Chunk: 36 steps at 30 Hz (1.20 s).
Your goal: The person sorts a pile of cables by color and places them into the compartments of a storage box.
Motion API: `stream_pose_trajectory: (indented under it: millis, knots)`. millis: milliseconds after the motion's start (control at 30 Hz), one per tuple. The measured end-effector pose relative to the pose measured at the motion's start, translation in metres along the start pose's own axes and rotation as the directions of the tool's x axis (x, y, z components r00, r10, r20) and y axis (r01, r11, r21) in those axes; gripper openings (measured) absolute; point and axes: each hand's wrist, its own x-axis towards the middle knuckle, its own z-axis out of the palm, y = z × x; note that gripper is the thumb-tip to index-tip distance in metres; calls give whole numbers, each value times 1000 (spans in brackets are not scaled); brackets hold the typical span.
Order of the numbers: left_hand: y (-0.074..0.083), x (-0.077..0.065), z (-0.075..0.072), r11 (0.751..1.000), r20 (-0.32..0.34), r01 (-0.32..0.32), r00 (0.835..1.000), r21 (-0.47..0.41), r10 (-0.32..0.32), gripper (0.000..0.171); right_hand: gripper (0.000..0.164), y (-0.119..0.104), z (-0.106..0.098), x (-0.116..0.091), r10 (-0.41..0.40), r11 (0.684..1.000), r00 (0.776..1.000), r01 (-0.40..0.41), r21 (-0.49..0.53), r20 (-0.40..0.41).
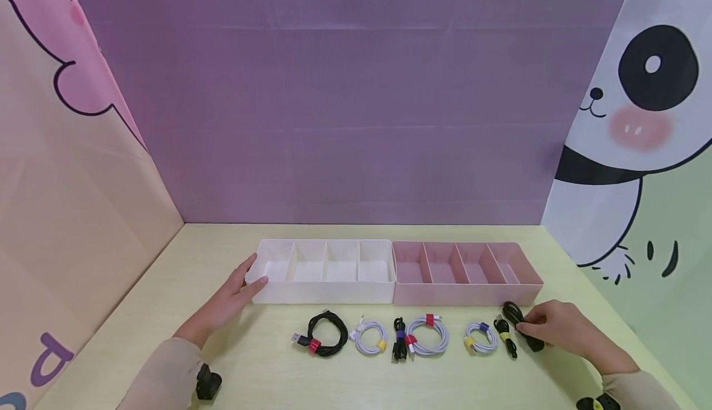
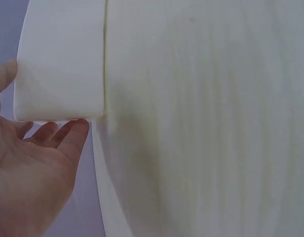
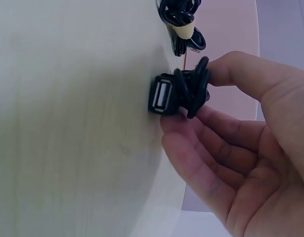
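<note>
My left hand (image 1: 230,298) holds the left end of a white divided storage box (image 1: 322,292), thumb over its near corner. In the left wrist view the fingers (image 2: 75,138) bend against the end wall of the box. At the far right of the cable row, my right hand (image 1: 562,326) pinches a coiled black cable (image 1: 517,318) between thumb and fingers. Its USB socket (image 3: 162,95) faces the camera in the right wrist view. Just left of it lies a smaller black cable (image 1: 505,336) with a yellow tie.
A pink divided box (image 1: 467,294) stands against the white one's right end. In front lie a black cable (image 1: 328,342) with a red tie, white coiled cables (image 1: 369,339) and a black cable (image 1: 399,339) with a purple tie. A purple backdrop (image 1: 356,101) rises behind the table.
</note>
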Motion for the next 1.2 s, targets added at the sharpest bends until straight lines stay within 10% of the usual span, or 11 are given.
stream_pose_trajectory:
  millis: [1200]
  knots:
    - [-1,0,2,999,10,35,999,-23,-34,84,12,1,-4,-3,-50,999,992,50,-1,-112]
